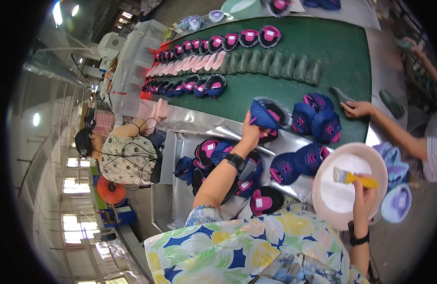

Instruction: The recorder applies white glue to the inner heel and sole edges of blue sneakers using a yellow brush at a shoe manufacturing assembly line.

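My left hand (248,134) is closed round a dark blue shoe upper (265,114) with a black and pink inside, held up over the near edge of the conveyor. In my right hand (364,201) is a paintbrush (365,181) with a yellow handle. Its pale bristles are over a pink basin (318,194) that contains white liquid (339,195); whether they touch the liquid, I cannot tell. Beside the basin lie blue uppers (299,163) with pink trim. More uppers (211,147) are heaped in the metal tray (180,139) beneath my left forearm.
A green conveyor belt (341,52) carries rows of uppers (249,38), green shoe lasts (275,64) and pink pieces (206,61) toward a white machine (133,61). At right, a co-worker's hand (358,109) holds a dark green last (340,96). Another person (126,156) works at left. Lilac uppers (396,203) lie beyond the basin.
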`<state>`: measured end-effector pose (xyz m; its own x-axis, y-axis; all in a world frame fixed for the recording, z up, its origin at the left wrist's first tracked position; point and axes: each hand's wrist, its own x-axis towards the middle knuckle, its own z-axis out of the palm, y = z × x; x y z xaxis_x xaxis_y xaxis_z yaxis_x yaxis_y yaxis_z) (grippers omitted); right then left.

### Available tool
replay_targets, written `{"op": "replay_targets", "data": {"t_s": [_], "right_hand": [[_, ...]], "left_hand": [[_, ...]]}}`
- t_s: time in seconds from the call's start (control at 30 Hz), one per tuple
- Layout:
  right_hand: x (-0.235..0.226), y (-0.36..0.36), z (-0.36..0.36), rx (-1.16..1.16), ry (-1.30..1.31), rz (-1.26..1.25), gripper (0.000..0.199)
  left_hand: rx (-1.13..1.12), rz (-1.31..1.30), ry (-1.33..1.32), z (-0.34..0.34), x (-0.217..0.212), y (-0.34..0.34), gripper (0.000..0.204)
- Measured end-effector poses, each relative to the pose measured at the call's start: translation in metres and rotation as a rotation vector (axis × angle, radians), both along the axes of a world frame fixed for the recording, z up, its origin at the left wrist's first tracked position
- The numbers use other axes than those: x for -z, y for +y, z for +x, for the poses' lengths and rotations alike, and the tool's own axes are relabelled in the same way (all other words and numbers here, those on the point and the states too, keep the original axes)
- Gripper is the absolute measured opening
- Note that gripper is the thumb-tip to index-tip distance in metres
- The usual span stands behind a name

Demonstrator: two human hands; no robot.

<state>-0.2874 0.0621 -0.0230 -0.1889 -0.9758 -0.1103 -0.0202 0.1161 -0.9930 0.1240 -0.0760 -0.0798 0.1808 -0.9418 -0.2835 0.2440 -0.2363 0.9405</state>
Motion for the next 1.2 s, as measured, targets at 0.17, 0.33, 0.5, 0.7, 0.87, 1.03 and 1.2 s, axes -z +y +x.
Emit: {"op": "replay_targets", "data": {"t_s": [0.17, 0.33, 0.5, 0.7, 0.87, 1.03, 1.2], "right_hand": [[0.002, -0.002, 0.014, -0.076, -0.012, 0.124, 0.015], [-0.006, -0.016, 0.034, -0.09, 0.043, 0.274, 0.016], [0.009, -0.018, 0.032, -0.117, 0.111, 0.3, 0.016], [0.049, -0.002, 0.003, -0.038, 0.183, 0.315, 0.019], [0.054, 0.012, -0.005, 0.006, 0.34, 0.252, 0.014], [0.056, 0.016, -0.003, -0.011, 0.408, 0.178, 0.013], [0.071, 0.01, 0.021, -0.072, 0.471, 0.071, 0.011]], "left_hand": [[-0.191, 0.076, 0.06, 0.104, 0.05, -0.038, 0.056], [-0.391, 0.045, -0.229, 0.191, 0.097, -0.11, 0.08], [-0.237, 0.205, -0.812, 0.225, 0.155, -0.094, 0.072], [0.636, 0.446, -1.084, 0.088, 0.096, -0.025, 0.057], [0.192, -0.254, -1.115, 0.025, 0.047, -0.017, 0.03], [1.117, -0.656, -1.121, 0.016, 0.052, 0.039, 0.046], [0.913, 0.117, -0.534, -0.006, 0.032, 0.046, 0.049]]}}
